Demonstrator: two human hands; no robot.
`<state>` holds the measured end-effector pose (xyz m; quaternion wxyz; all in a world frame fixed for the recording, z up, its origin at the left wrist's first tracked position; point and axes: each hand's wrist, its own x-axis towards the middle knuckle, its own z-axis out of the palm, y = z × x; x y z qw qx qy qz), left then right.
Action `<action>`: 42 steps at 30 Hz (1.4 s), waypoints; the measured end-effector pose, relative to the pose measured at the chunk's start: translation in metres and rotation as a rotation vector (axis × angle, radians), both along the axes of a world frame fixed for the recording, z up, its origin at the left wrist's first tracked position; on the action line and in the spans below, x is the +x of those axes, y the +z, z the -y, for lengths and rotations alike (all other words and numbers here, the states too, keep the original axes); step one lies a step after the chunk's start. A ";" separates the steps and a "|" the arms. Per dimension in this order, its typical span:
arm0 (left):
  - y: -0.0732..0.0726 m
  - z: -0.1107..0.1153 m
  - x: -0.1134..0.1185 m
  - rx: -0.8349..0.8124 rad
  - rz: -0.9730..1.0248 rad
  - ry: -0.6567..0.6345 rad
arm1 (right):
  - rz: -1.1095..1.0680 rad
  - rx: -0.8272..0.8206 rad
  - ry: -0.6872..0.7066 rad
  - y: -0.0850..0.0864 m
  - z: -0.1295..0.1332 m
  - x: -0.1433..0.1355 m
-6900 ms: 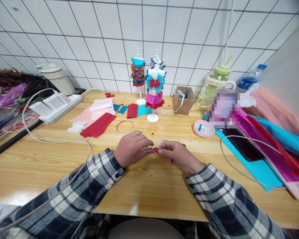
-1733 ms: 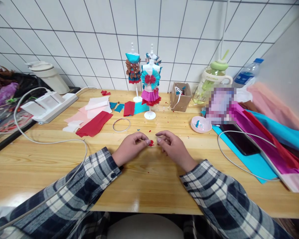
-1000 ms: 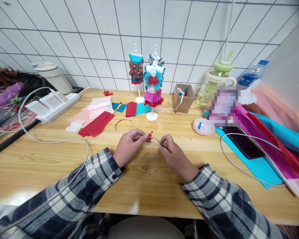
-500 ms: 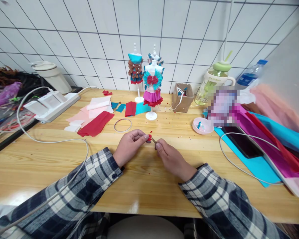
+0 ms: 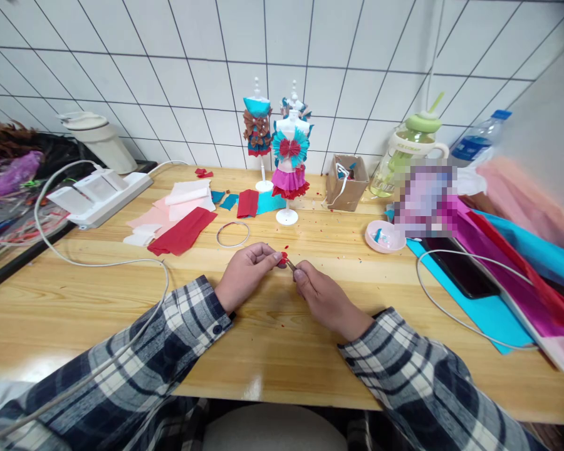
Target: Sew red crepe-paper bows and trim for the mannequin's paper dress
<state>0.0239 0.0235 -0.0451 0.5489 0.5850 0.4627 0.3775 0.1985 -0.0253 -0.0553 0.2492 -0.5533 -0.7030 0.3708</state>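
Between finger and thumb my left hand pinches a small red piece over the middle of the table. My right hand is closed on a thin metal tool, probably tweezers, whose tip meets the red piece. Behind the hands stands a small white mannequin dressed in turquoise, red and magenta paper. Two more dressed mannequins are near it, one at the left with brown bows. A thin ring lies left of the hands, beside a folded red sheet.
A pink bowl, a cardboard box, a green-lidded jug and a phone on coloured paper are at the right. A power strip is at the left; its white cable crosses my left sleeve.
The view has shifted slightly. My hands stay together in nearly the same pose, and the red piece at the fingertips looks a little different in shape.
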 end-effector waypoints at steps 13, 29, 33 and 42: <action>-0.001 0.000 0.000 -0.028 0.024 -0.040 | 0.012 0.030 0.007 -0.005 -0.003 0.001; -0.003 -0.002 0.000 0.003 -0.143 -0.205 | 0.590 0.354 -0.238 0.003 -0.018 0.035; -0.005 -0.001 0.000 0.059 -0.182 -0.253 | 0.155 0.389 -0.091 0.005 -0.017 0.024; -0.004 0.001 0.000 0.137 -0.219 -0.302 | -0.202 0.221 -0.083 0.005 -0.014 0.013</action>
